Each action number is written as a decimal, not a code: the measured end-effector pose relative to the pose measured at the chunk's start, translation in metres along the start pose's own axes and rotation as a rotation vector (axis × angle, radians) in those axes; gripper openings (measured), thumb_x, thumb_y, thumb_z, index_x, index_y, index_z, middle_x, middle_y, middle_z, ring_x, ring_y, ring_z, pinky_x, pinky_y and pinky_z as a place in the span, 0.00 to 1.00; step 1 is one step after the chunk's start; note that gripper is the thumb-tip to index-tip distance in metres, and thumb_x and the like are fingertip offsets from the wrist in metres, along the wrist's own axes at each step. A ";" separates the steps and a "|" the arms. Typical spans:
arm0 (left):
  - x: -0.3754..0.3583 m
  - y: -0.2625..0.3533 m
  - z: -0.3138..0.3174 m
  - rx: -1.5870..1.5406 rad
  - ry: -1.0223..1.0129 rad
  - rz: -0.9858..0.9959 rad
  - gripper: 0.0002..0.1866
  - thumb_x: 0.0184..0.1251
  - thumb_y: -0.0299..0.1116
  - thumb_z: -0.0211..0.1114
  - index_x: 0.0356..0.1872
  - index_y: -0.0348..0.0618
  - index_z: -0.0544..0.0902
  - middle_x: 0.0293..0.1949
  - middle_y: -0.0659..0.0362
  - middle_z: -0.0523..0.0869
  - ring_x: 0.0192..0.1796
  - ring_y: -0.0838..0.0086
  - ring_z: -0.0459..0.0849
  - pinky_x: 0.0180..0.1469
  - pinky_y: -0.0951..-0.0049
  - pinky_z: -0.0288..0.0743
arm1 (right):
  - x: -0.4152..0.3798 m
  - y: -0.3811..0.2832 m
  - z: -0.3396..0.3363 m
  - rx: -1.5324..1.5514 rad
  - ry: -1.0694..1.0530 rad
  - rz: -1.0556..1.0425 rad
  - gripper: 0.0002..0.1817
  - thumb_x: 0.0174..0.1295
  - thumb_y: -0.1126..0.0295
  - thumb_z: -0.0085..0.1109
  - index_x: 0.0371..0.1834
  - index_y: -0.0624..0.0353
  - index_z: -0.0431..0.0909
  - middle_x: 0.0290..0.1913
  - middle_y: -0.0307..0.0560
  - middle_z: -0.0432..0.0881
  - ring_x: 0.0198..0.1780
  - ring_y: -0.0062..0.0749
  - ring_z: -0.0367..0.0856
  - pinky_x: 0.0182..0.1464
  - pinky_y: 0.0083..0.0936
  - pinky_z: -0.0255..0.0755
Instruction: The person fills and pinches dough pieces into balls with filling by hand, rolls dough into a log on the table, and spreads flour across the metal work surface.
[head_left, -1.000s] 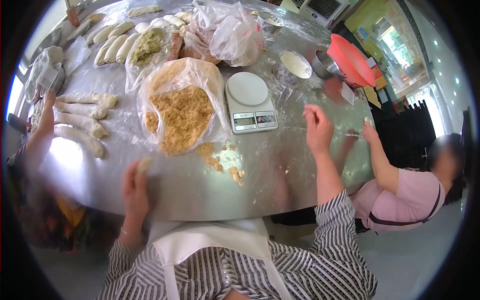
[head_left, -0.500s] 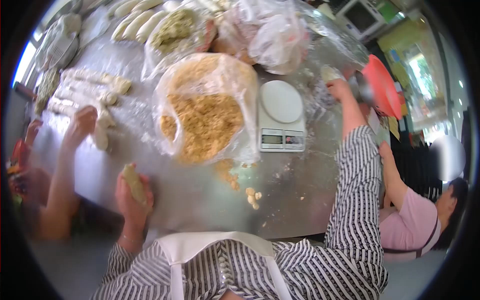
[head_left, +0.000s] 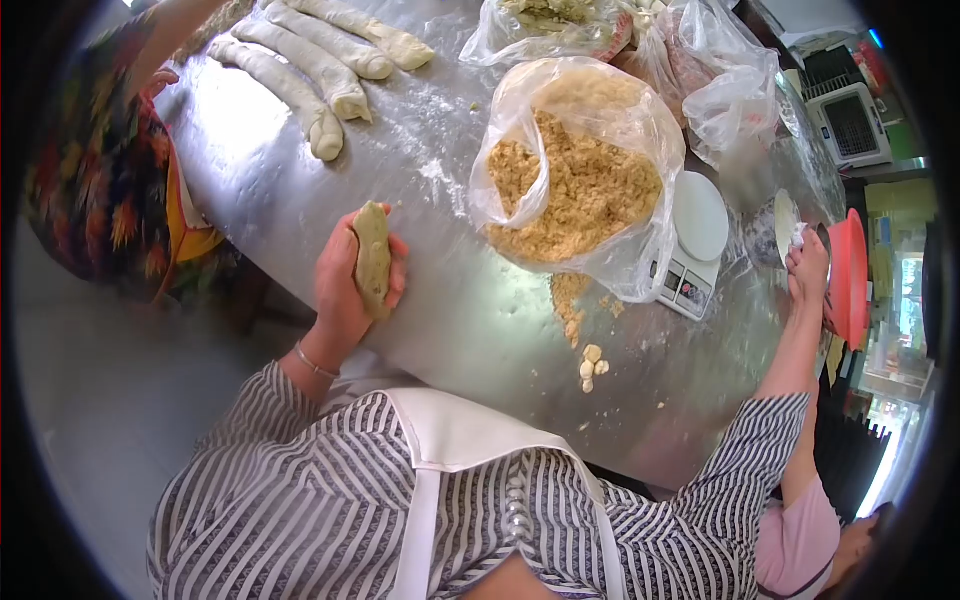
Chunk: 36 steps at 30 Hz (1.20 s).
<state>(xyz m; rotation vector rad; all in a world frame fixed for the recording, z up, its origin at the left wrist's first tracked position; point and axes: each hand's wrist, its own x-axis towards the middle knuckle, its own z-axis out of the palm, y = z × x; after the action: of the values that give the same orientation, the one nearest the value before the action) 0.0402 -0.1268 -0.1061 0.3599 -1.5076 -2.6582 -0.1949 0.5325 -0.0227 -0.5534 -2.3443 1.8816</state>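
Observation:
A greenish, elongated piece of dough (head_left: pixel 373 258) lies in my left hand (head_left: pixel 345 275), with the fingers curled round it above the table's near edge. My right hand (head_left: pixel 808 268) is stretched out to the far right, beside the red basin (head_left: pixel 850 280). Its fingers are closed on something small and whitish that I cannot make out. Between the hands, a clear plastic bag (head_left: pixel 655 225) holds crumbly brown filling (head_left: pixel 580 185). Next to the bag stands a white kitchen scale (head_left: pixel 700 215).
Several long dough rolls (head_left: pixel 290 90) lie at the upper left on the metal table (head_left: pixel 440 330). Small dough bits (head_left: pixel 590 368) and crumbs are near the front. Plastic bags (head_left: pixel 735 90) stand at the back. A co-worker in patterned clothes (head_left: pixel 100 170) is left, another in pink (head_left: pixel 800 540) right.
The view has swung left, so table items appear further right. My left hand still holds the dough piece. My right hand now appears closer against the red basin.

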 end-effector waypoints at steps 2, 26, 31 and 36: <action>0.000 0.003 0.000 -0.072 0.009 -0.009 0.29 0.88 0.53 0.40 0.70 0.39 0.71 0.43 0.53 0.83 0.27 0.77 0.77 0.24 0.78 0.71 | -0.072 -0.024 0.044 0.074 -0.083 -0.027 0.08 0.82 0.61 0.54 0.48 0.52 0.76 0.26 0.26 0.67 0.20 0.08 0.61 0.20 0.11 0.53; -0.007 0.026 -0.041 -0.102 -0.154 0.103 0.22 0.87 0.38 0.53 0.74 0.42 0.72 0.54 0.57 0.83 0.47 0.74 0.82 0.49 0.74 0.79 | -0.398 0.083 0.308 -1.166 -0.469 -0.810 0.35 0.72 0.53 0.59 0.80 0.55 0.67 0.78 0.52 0.70 0.85 0.49 0.54 0.85 0.52 0.46; 0.005 0.027 -0.012 0.187 -0.223 0.337 0.20 0.82 0.31 0.63 0.70 0.39 0.76 0.55 0.63 0.84 0.51 0.81 0.83 0.54 0.77 0.79 | -0.374 0.058 0.393 -0.958 -0.534 -1.035 0.31 0.70 0.55 0.61 0.75 0.54 0.72 0.74 0.54 0.73 0.82 0.52 0.61 0.82 0.51 0.54; 0.006 0.034 0.005 0.751 -0.320 0.638 0.17 0.70 0.25 0.71 0.59 0.43 0.84 0.52 0.60 0.87 0.50 0.73 0.84 0.55 0.73 0.79 | -0.354 0.054 0.360 -0.693 -0.402 -0.860 0.11 0.63 0.67 0.69 0.48 0.55 0.85 0.53 0.49 0.86 0.60 0.48 0.83 0.60 0.39 0.78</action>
<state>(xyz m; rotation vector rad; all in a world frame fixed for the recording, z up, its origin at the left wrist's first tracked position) 0.0316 -0.1411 -0.0752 -0.4765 -2.1994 -1.6504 0.0436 0.0913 -0.1046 0.7863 -2.7519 0.8329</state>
